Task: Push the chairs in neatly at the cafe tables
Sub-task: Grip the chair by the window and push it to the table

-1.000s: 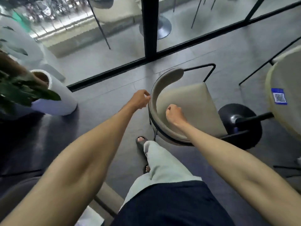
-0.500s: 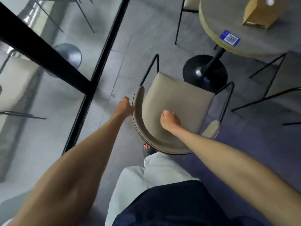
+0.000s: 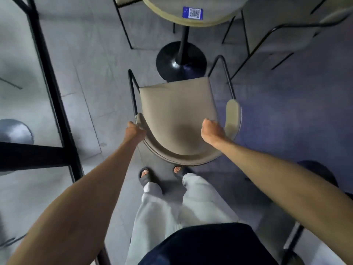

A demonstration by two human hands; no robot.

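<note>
A beige cushioned chair (image 3: 176,104) with a curved backrest and thin black metal arms stands right in front of me, its seat facing the round cafe table (image 3: 172,15). My left hand (image 3: 134,131) grips the left end of the backrest. My right hand (image 3: 211,131) is closed on the right side of the backrest. The front of the seat reaches the table's black disc base (image 3: 180,61) on its black post. A blue QR sticker (image 3: 193,12) sits on the table's near edge.
A black-framed glass wall (image 3: 47,77) runs along the left. Another beige chair (image 3: 277,31) with black legs stands at the table's right, and black chair legs (image 3: 124,27) show at its left. My sandalled feet (image 3: 146,175) stand just behind the chair.
The chair has swung round from sideways to face the table squarely, with its seat now at the table base. Both hands have stayed on the backrest, and my view has turned with it.
</note>
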